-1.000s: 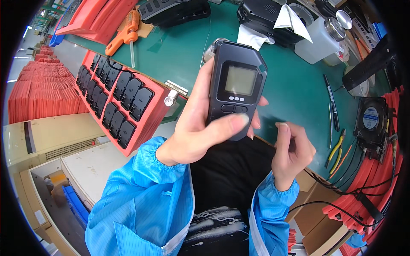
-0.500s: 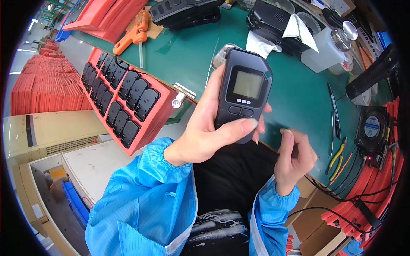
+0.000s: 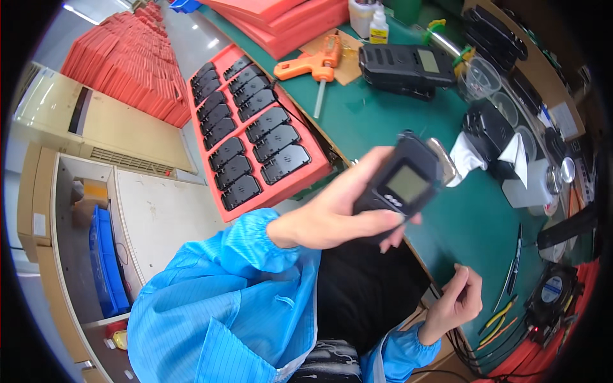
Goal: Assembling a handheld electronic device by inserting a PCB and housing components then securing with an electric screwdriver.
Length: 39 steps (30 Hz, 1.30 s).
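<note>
A black handheld device (image 3: 408, 185) with a small grey screen is tilted up to the right, above the bench's near edge. My left hand (image 3: 338, 210) wraps round it, thumb across its lower front, fingertips showing past its far side. The thumb hides its buttons. Behind its upper end shows a shiny rounded piece (image 3: 445, 163), and I cannot tell whether it is attached. My right hand (image 3: 456, 303) is lower right by the bench edge, apart from the device. Its fingers are curled in, and nothing shows in them.
To the left, a red foam tray (image 3: 255, 204) holds several black covers. An orange glue gun (image 3: 313, 64) and a larger black device (image 3: 408, 69) lie farther back. Pliers (image 3: 498, 322), a pen-like tool (image 3: 513, 268) and cables are at right. A drawer with a blue bin (image 3: 107, 262) is lower left.
My view has swung left, so the bench things appear farther right. The device in my left hand is more tilted and slightly blurred. My right hand stays curled.
</note>
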### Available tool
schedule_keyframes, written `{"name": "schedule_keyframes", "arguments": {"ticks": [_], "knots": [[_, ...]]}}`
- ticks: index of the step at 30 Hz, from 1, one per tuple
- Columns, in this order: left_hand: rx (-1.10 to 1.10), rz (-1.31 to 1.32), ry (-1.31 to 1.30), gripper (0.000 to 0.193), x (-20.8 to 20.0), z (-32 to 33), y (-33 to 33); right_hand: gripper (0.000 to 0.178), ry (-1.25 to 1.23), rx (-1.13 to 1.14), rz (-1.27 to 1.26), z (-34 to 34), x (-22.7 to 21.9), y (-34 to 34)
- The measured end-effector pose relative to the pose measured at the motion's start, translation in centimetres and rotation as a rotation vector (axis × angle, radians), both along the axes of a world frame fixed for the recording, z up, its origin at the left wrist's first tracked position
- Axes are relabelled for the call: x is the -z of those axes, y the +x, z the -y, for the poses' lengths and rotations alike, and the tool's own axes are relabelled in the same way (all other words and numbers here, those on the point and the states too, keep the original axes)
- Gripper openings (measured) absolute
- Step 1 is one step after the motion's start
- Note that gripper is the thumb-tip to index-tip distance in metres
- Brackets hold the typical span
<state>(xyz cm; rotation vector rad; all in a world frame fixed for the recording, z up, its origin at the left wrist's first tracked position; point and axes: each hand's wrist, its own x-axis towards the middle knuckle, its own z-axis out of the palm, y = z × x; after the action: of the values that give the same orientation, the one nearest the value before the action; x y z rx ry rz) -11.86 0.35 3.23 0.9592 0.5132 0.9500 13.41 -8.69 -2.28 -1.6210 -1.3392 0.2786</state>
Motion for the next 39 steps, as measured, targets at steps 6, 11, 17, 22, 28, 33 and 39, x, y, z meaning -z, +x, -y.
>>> {"name": "schedule_keyframes", "arguments": {"ticks": [6, 11, 17, 22, 28, 33, 39], "knots": [[-0.158, -0.135, 0.055, 0.055, -1.5, 2.3, -10.9, 0.02, -0.03, 0.023, -0.005, -0.2, -0.4, -0.2], [-0.627, -0.209, -0.007, 0.05, 2.6, -0.3, -22.1, 0.02, -0.031, 0.024, 0.025, -0.5, -0.5, -0.4], [-0.973, -1.115, 0.377, 0.049, 11.0, -10.3, -39.9, 0.02, -0.072, 0.024, 0.058, -0.6, -0.5, -0.5], [-0.797, -1.641, 0.131, 0.052, 10.4, -18.3, -42.8, 0.02, -0.053, 0.068, 0.093, -0.2, 0.3, 0.1], [-0.769, -1.976, 0.212, 0.058, 11.0, -23.8, -43.1, 0.019, -0.052, 0.075, 0.119, 0.6, 0.2, 0.0], [-0.674, -1.902, 0.298, 0.056, 22.3, -30.8, -51.3, 0.006, 0.096, -0.137, 0.279, -1.0, -2.7, -3.0], [-0.566, -1.333, 0.192, 0.052, 26.6, -34.8, -58.6, 0.029, 0.202, -0.769, 0.366, -8.9, -10.8, -10.8]]}}
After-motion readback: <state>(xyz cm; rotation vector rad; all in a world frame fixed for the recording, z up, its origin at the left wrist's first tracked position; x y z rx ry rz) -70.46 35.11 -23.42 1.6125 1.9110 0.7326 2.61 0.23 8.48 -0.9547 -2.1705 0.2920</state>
